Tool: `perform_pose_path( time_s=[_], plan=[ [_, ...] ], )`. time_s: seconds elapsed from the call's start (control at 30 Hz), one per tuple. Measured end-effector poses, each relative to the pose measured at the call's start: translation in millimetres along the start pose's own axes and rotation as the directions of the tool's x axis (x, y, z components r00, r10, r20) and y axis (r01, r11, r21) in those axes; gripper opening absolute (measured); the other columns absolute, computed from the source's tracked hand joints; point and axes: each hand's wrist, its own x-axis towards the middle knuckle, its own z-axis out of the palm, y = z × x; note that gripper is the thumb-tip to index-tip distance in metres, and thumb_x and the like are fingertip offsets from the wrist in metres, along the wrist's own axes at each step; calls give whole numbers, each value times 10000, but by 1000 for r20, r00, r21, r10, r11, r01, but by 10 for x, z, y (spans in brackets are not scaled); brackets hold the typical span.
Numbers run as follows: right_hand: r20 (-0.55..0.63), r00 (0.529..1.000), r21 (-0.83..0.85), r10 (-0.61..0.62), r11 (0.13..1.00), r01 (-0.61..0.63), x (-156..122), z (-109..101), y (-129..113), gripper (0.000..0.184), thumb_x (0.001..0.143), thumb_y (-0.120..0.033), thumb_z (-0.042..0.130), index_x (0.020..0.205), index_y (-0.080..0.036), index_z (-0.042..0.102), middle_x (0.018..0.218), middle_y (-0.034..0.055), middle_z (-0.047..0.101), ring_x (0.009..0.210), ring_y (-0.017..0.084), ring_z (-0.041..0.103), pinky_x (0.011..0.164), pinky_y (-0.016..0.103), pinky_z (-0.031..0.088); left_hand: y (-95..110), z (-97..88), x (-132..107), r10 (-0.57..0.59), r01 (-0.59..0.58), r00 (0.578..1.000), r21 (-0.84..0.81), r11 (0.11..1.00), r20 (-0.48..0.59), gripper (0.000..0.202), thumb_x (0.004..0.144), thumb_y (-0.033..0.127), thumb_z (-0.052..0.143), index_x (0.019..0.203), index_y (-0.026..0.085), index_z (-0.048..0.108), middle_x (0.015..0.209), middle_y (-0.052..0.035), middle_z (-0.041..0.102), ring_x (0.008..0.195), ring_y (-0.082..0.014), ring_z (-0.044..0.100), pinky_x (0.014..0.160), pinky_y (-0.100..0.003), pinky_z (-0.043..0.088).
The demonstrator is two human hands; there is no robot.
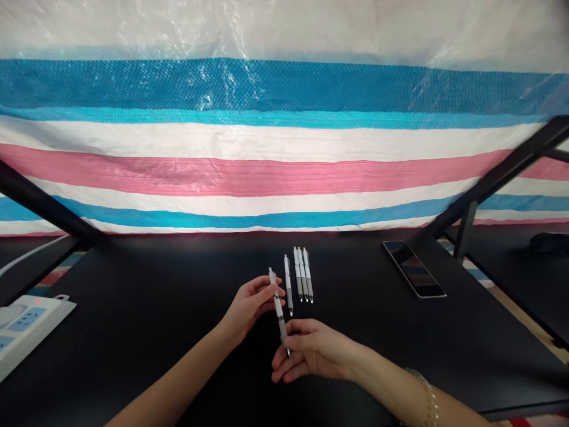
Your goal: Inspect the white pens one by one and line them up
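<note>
A white pen with a grey grip (279, 306) is held between my two hands, above the black table. My left hand (255, 301) pinches its upper end near the clip, thumb on top. Lower down, my right hand (317, 349) has its thumb and fingers on the grey grip near the tip. Just beyond, a similar single pen (288, 283) lies on the table. To its right several like pens (303, 274) lie side by side, tips toward me.
A smartphone (414, 268) lies face up at the right. At the left edge is a white power strip (44, 323) with a red light. A striped plastic sheet (275, 178) hangs behind the black table (155, 284), with black metal bars (480, 190) at both sides.
</note>
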Motion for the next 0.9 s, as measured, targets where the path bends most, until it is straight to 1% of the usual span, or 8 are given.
perform_pose_path(
  time_s=[0.13, 0.23, 0.37, 0.47, 0.57, 0.7, 0.8, 0.9],
  plan=[
    [-11, 1000, 8, 3, 1000, -3, 0, 1, -2, 373, 785, -429, 596, 950, -113, 485, 849, 116, 654, 832, 259, 666, 776, 376, 446, 13, 13, -4, -7, 7, 1000, -9, 1000, -10, 244, 740, 284, 692, 929, 134, 652, 775, -54, 676, 699, -154, 639, 699, -269, 514],
    [-12, 1000, -1, -17, 1000, 17, 1, 2, -2, 358, 747, -365, 654, 942, -139, 457, 848, 99, 656, 829, 257, 667, 773, 375, 448, 19, 19, -2, -13, 13, 1000, -17, 1000, -22, 241, 727, 276, 703, 914, 132, 653, 771, -57, 678, 695, -153, 637, 696, -264, 509],
    [-23, 1000, 7, -10, 1000, 10, -3, 8, -6, 372, 769, -416, 614, 953, -120, 480, 838, 108, 655, 823, 257, 666, 771, 378, 451, 10, 8, 6, -9, 9, 1000, -28, 1000, -13, 233, 735, 277, 695, 916, 137, 654, 777, -58, 680, 706, -158, 638, 711, -274, 507],
    [-22, 999, -4, -30, 1000, 30, -15, 20, -13, 356, 739, -352, 664, 943, -135, 468, 834, 91, 657, 829, 253, 666, 776, 375, 451, 2, -2, 8, -4, 4, 1000, -32, 999, -12, 234, 739, 281, 690, 921, 138, 655, 779, -60, 680, 710, -162, 640, 711, -274, 506],
    [1, 1000, 4, -11, 1000, 11, -23, 27, -18, 394, 756, -394, 639, 1000, -129, 479, 873, 104, 657, 833, 251, 666, 767, 370, 460, 5, -1, 5, -9, 8, 1000, -49, 999, -26, 239, 724, 282, 704, 908, 137, 658, 773, -64, 682, 705, -165, 641, 706, -276, 506],
    [33, 999, -49, 37, 998, -36, -8, 5, -6, 366, 747, -399, 646, 916, -102, 514, 802, 93, 658, 719, 215, 677, 636, 286, 492, 15, 14, 0, -13, 11, 999, -55, 998, -40, 251, 713, 281, 716, 909, 135, 657, 772, -62, 683, 701, -160, 642, 706, -272, 510],
    [22, 999, -92, 43, 995, -41, 8, -22, 9, 347, 711, -362, 686, 843, -141, 454, 679, 49, 653, 569, 172, 657, 485, 211, 471, 18, 19, 6, -14, 9, 998, -73, 997, -69, 244, 707, 275, 724, 896, 137, 657, 755, -48, 676, 677, -143, 637, 673, -250, 515],
    [22, 999, -115, 47, 992, -45, 12, -37, 13, 354, 706, -363, 685, 801, -165, 407, 628, 30, 649, 506, 154, 638, 420, 180, 452, 17, 0, 28, 2, -15, 994, -109, 994, -114, 231, 698, 270, 733, 875, 143, 656, 740, -34, 672, 654, -126, 633, 632, -222, 514]
  ],
)
